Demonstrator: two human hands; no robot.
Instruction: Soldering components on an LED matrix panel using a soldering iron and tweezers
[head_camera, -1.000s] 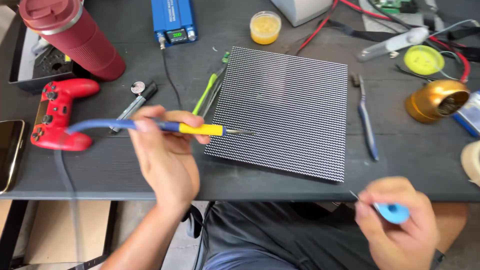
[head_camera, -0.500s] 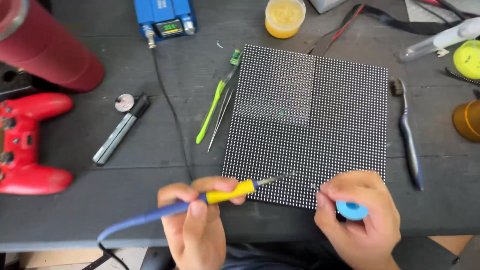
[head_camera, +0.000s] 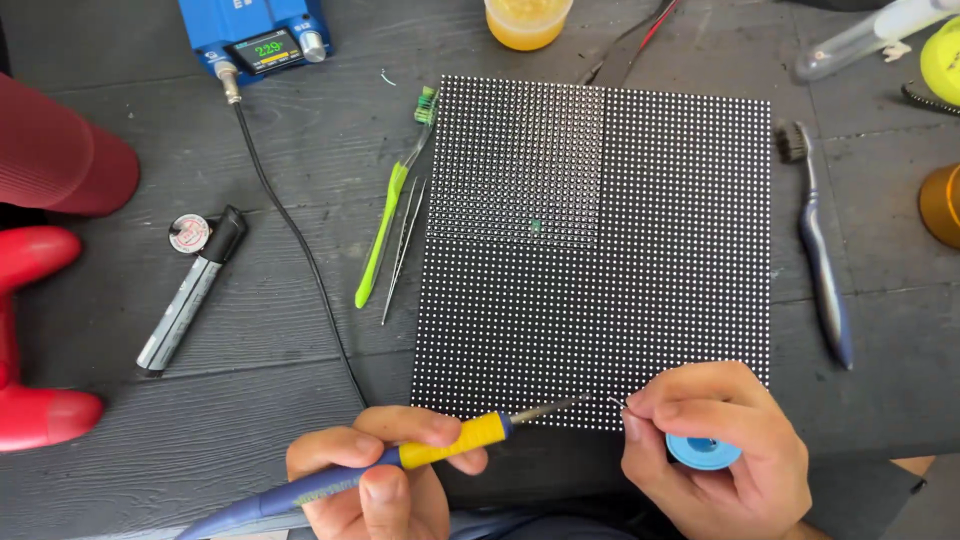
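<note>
My left hand (head_camera: 375, 480) grips a soldering iron (head_camera: 440, 450) with a yellow collar and blue handle; its metal tip points right toward the near edge of a black panel (head_camera: 600, 250) covered in a grid of small white dots. My right hand (head_camera: 715, 450) holds a small blue spool (head_camera: 703, 452) of solder wire, with a thin wire end sticking out toward the iron's tip at the panel's front edge. One tiny green spot shows near the panel's middle.
A blue soldering station (head_camera: 258, 40) stands at the back left with its black cable (head_camera: 290, 240) running forward. A green toothbrush (head_camera: 395, 200), tweezers (head_camera: 403, 250), grey marker (head_camera: 192, 290), dark brush (head_camera: 820, 250), yellow jar (head_camera: 527, 20), red tumbler (head_camera: 60, 150) and red game controller (head_camera: 30, 340) lie around.
The view has closed in on the panel. Both hands moved together at its near edge, the iron's tip and the solder wire end now almost meeting.
</note>
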